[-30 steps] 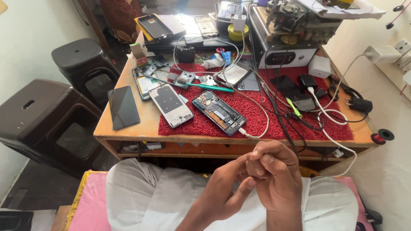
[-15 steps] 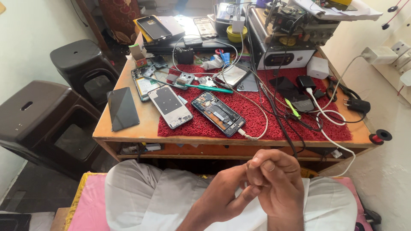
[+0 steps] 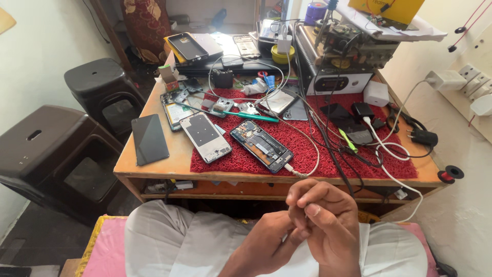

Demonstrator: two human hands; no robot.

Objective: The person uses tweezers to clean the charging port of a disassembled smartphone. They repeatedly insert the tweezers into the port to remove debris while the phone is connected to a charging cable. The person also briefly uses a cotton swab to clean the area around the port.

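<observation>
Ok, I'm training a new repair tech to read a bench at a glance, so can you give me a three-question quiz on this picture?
1. True or false: the opened phone on the red mat has a white cable plugged into its near end.
2. Which lies off the mat, on bare wood? A) the black phone panel B) the green-handled tool C) the white back cover
3. Where are the left hand and right hand?

Key
1. True
2. A
3. Clasped together over the lap, in front of the table, touching nothing on it.
</observation>
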